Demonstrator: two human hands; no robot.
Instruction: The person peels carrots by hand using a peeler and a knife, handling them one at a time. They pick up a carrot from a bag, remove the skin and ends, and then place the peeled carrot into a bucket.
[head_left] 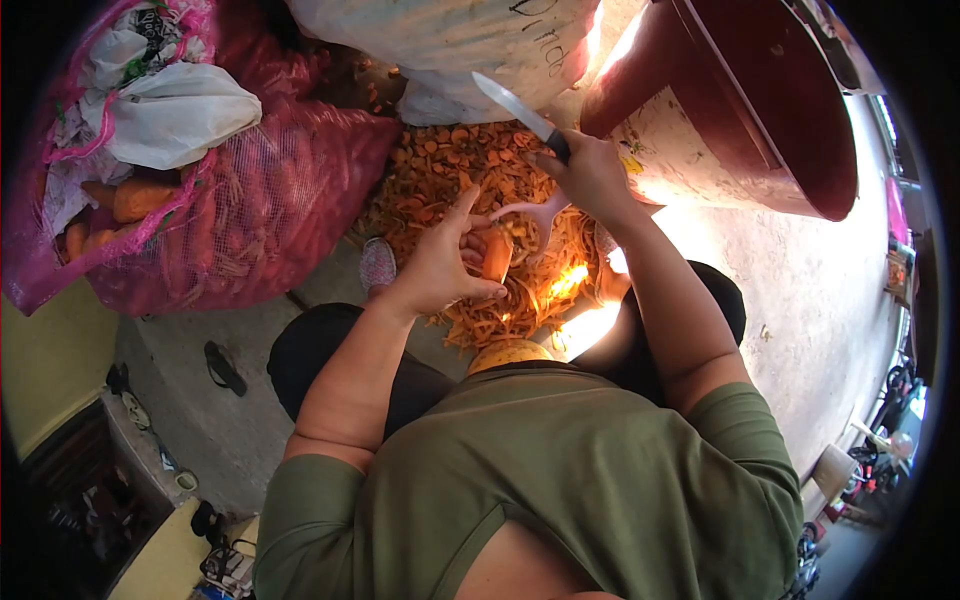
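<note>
My left hand (447, 255) is curled around an orange carrot (496, 253), its index finger stretched out along the top. In my right hand (592, 180) are two tools. One is a knife (512, 106) with a dark handle, its blade pointing up and away to the left. The other, a pink Y-shaped peeler (546, 212), sticks out below the fingers toward the carrot. Beneath both hands spreads a heap of carrot peelings and slices (440, 160) on the floor. Part of the carrot is hidden by my left fingers.
A pink mesh sack (270, 215) full of carrots lies at the left, with white plastic (185, 115) at its mouth. Beyond the heap stands a white sack (460, 50). A large red tub (700, 110) is at the right. One dark sandal (224, 368) lies on the floor.
</note>
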